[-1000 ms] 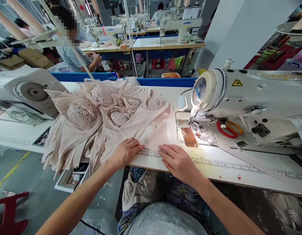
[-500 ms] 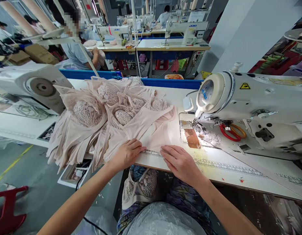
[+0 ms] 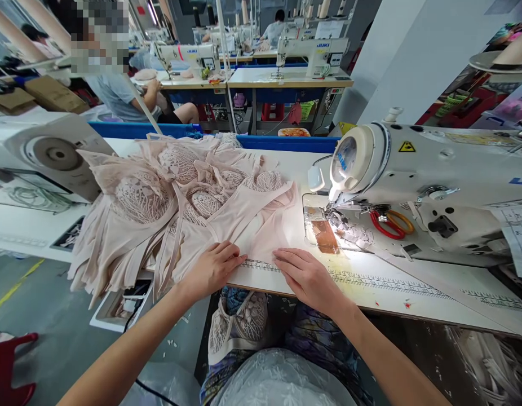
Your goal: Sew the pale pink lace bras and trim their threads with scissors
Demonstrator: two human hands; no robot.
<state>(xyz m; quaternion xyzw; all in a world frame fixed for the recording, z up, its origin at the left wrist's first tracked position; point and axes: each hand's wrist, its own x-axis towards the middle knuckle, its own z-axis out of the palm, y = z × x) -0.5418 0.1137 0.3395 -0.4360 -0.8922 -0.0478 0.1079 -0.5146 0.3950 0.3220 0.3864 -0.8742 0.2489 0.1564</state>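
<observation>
- Beige garment (image 3: 267, 234): centre of frame, spread on white tabletop (image 3: 288, 163); sheer panel lying between the two hands and above them in the frame, lower edge at the fingertips.
- Left hand (image 3: 213, 266): just left of lower centre, palm down, fingers together and slightly bent, touching the cloth at its lower left; not clenched. Thumb-side pinch or plain pressing: cannot tell.
- Right hand (image 3: 305, 275): just right of lower centre, fingers nearly straight, tips on the lower right of the panel. Flat contact or light grip: cannot tell, thumb hidden.
- Printed ruler scale (image 3: 358, 280): along the front table edge, visible in the gap between hands and onward to lower right.
- Pile of lace-cupped garments (image 3: 145, 200): left of centre, up and left of the left hand, adjoining the spread piece.
- Sewing machine (image 3: 417, 163): right side of frame, needle area lit, near the panel but apart from it.
- Red-and-orange-handled scissors (image 3: 386, 225): right of centre, beneath the machine arm.
</observation>
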